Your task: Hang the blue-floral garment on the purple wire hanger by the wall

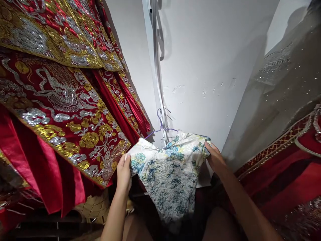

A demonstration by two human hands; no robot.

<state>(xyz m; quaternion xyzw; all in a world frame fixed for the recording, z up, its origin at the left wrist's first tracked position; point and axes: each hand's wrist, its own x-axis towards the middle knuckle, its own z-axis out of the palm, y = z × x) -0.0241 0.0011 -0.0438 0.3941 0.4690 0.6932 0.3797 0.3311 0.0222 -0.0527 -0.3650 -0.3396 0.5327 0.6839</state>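
Note:
A small white dress with a blue and green floral print [170, 174] hangs on a purple wire hanger [160, 125] in front of a white wall. My left hand [124, 174] grips its left shoulder. My right hand [214, 157] grips its right shoulder. The dress spreads between both hands, its lower part drooping down between my forearms.
Red garments with heavy gold and silver embroidery [62, 100] hang close on the left. A grey sheer beaded garment [276, 93] and a red embroidered one [288, 167] hang on the right. A white cable duct [154, 67] runs up the wall corner.

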